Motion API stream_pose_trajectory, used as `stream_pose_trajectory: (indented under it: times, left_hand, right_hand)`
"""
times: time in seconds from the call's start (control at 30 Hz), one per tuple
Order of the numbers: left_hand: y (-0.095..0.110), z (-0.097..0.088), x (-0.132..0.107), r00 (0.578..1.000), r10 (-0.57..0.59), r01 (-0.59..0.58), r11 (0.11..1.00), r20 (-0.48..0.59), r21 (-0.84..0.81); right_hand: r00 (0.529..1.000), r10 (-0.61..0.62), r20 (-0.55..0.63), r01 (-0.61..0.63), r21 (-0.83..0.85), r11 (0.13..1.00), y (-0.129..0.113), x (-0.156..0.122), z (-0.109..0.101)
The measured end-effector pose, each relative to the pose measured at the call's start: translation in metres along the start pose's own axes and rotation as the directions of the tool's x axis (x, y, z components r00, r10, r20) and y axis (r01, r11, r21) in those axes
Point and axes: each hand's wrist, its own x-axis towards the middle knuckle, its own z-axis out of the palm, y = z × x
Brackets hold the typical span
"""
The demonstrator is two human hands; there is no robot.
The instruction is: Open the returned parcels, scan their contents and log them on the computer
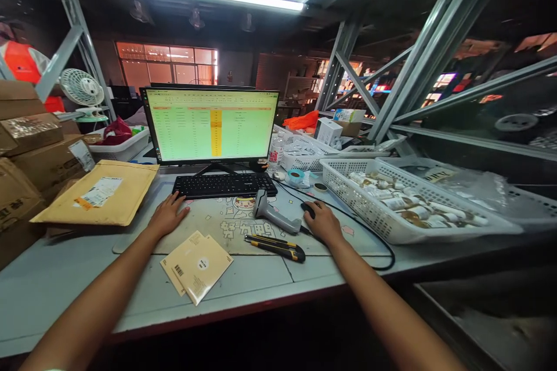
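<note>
My right hand (322, 221) rests over a black computer mouse (308, 208), fingers curved round it. Flat on the desk mat (204, 223), my left hand (169, 213) has its fingers apart, the tips at the left end of a black keyboard (224, 185). Behind the keyboard stands a monitor (183, 133) showing a spreadsheet with one yellow column. Between my hands lie a grey barcode scanner (276, 214) and a black-and-yellow box cutter (278, 247). Two overlapping flat cream packets (202, 272), one with a barcode, are near the desk's front edge.
A yellow padded envelope (134, 185) leans over cardboard boxes (35, 145) on the left. To the right, a white basket (369, 208) holds several small bottles. A black cable (387, 249) curves past my right hand. Metal rack posts (422, 46) rise behind.
</note>
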Motion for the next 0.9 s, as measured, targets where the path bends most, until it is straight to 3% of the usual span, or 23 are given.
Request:
stream_pose_trajectory:
  times: [0.37,0.5,0.6,0.7,0.8,0.9]
  left_hand:
    - [-0.001,-0.002,-0.003,0.999,0.026,-0.025,0.999,-0.046,0.040]
    - [0.012,-0.014,0.008,0.987,0.132,-0.117,0.980,-0.087,0.158]
    - [0.048,-0.026,0.033,0.967,0.233,-0.214,0.962,-0.102,0.169]
    - [0.102,-0.029,0.065,0.945,0.322,-0.310,0.938,-0.061,0.153]
    - [0.156,-0.018,0.094,0.893,0.451,-0.446,0.879,0.015,0.169]
    - [0.196,0.001,0.115,0.837,0.541,-0.547,0.823,0.084,0.153]
  right_hand:
    - [1.000,0.005,-0.007,-0.005,0.015,1.000,-0.003,-0.003,-0.003]
    - [1.000,0.007,-0.010,-0.007,0.022,1.000,-0.004,-0.003,-0.004]
    - [1.000,0.007,-0.014,-0.006,0.026,1.000,-0.004,-0.004,-0.004]
    - [1.000,0.013,-0.004,-0.013,0.031,0.999,-0.004,-0.005,-0.004]
    - [1.000,0.008,0.003,-0.008,0.029,1.000,-0.005,-0.007,-0.005]
    - [1.000,-0.002,-0.005,0.002,0.026,1.000,-0.005,-0.008,-0.005]
